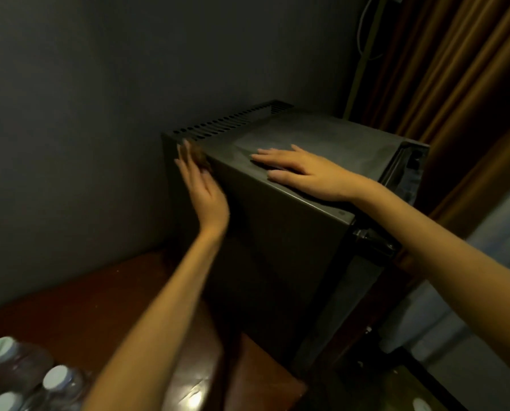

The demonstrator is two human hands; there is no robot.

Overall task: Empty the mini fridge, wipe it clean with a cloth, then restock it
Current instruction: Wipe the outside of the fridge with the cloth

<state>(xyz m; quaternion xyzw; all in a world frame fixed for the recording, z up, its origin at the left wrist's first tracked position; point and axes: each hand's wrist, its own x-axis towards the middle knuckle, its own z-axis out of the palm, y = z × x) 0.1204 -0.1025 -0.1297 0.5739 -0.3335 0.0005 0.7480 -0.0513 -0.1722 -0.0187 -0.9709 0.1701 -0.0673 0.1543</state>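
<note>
Two hands: left hand flat against the side of the dark grey box-shaped mini fridge, right hand flat on its top, probably bracing it.
Fingers: straight on both hands; the right holds nothing, and a blurred brown thing under the left fingertips may be a cloth, though I cannot tell.
Fridge: on the reddish-brown wooden surface, backed near the grey wall.
Room: clear plastic water bottles crowd the near left edge.

Left hand upright with straight fingers; right hand flat, palm down.
</note>
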